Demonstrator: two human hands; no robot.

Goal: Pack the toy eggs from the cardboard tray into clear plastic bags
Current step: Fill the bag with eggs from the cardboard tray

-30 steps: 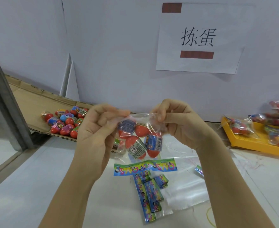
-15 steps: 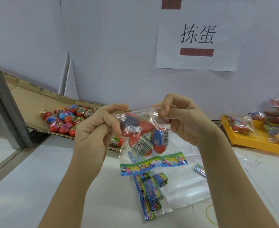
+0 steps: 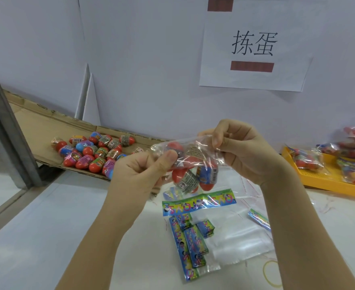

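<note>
Tilted sideways now, the filled clear plastic bag [image 3: 190, 155] stretches between left hand [image 3: 139, 176] and right hand [image 3: 241, 151], each pinching one end, likely to close it, while more toy eggs [image 3: 93, 149] wait on the cardboard tray [image 3: 46, 130].

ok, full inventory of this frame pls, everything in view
held bag: one, clear, red eggs inside, mid-air centre
loose eggs: about twenty, mostly red, on cardboard tray
cardboard tray: one, brown, back left
printed cards: several, green-blue, table below held bag
empty bags: few, clear, beside the cards
rubber band: one, yellow, table, front right
yellow tray: one, right edge, holds packed bags
sign: one, white, wall
left hand: pinches held bag's left end
right hand: pinches its right end
</note>
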